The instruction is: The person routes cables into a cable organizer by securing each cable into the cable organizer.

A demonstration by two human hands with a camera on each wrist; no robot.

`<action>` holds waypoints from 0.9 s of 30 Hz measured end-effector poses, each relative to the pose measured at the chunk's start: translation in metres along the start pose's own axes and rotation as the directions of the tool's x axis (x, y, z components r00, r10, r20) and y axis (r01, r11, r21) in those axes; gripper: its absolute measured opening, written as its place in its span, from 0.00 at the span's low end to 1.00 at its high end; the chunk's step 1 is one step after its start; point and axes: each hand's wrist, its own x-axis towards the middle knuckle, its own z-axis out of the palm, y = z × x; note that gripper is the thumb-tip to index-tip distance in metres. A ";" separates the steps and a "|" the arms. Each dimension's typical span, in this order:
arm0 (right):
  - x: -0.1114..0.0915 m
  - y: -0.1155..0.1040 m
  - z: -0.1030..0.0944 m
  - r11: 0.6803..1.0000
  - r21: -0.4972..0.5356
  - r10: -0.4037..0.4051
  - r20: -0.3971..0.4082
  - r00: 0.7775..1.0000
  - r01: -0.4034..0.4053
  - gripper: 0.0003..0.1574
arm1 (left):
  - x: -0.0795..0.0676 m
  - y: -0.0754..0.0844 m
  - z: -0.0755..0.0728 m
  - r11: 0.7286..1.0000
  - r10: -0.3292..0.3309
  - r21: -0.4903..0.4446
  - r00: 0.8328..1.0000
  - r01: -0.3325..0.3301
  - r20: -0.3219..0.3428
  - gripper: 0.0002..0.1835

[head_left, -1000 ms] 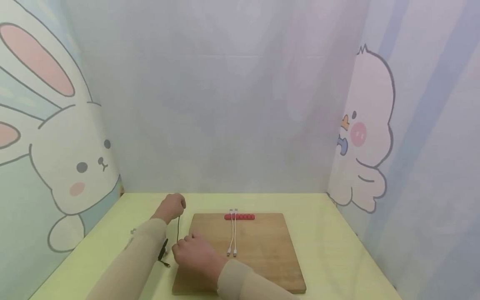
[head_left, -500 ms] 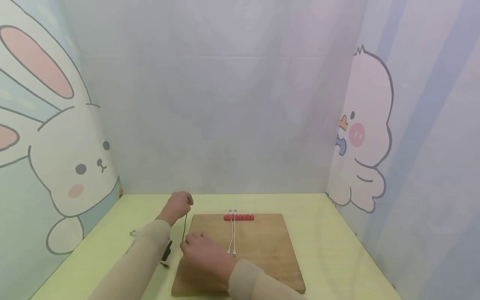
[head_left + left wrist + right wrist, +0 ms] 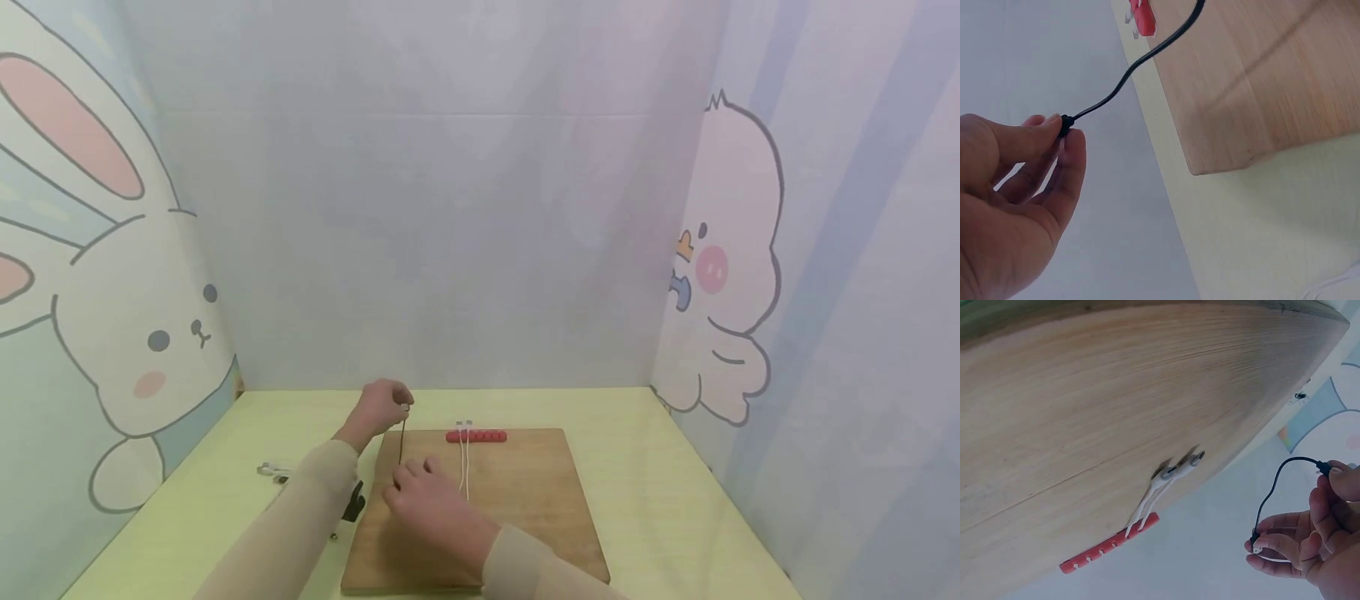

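Observation:
A short black cable stretches between my two hands, above the left part of a wooden board. My left hand is the farther one and pinches the plug at one end between thumb and fingertips. Nearer to me, my right hand pinches the black plug at the other end. At the board's far edge lies a red cable holder with a row of slots. Two white cables sit side by side in it, running toward me over the board, their near ends behind my right hand in the head view.
On the pale yellow table left of the board lie a white cable and a black cable, partly hidden by my left sleeve. Cartoon-printed cloth walls enclose the table at the back and sides.
Both hands have moved right, carrying the black cable from the board's left edge to over the board. The cables in the red holder have stayed in place.

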 end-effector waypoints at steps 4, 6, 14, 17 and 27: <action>-0.007 0.005 0.002 1.000 0.021 0.005 0.005 1.000 -0.006 0.09 | -0.001 0.012 0.005 0.997 0.028 -0.070 0.999 -0.030 -0.023 0.06; -0.012 0.008 0.003 0.999 0.034 0.009 0.024 1.000 -0.010 0.09 | -0.001 0.017 0.009 0.996 0.047 -0.076 0.998 -0.050 -0.037 0.07; -0.038 0.021 0.008 0.999 0.030 0.043 0.030 0.999 -0.044 0.08 | 0.000 0.031 0.029 0.991 0.081 -0.100 0.995 -0.087 -0.062 0.07; -0.050 0.027 0.012 0.998 0.017 0.060 0.012 0.998 -0.061 0.07 | 0.002 0.037 0.038 0.990 0.103 -0.095 0.992 -0.109 -0.071 0.06; -0.066 0.038 0.019 0.971 0.141 0.182 0.087 0.979 -0.193 0.08 | 0.011 0.053 0.069 0.977 0.125 -0.168 0.990 -0.133 -0.061 0.07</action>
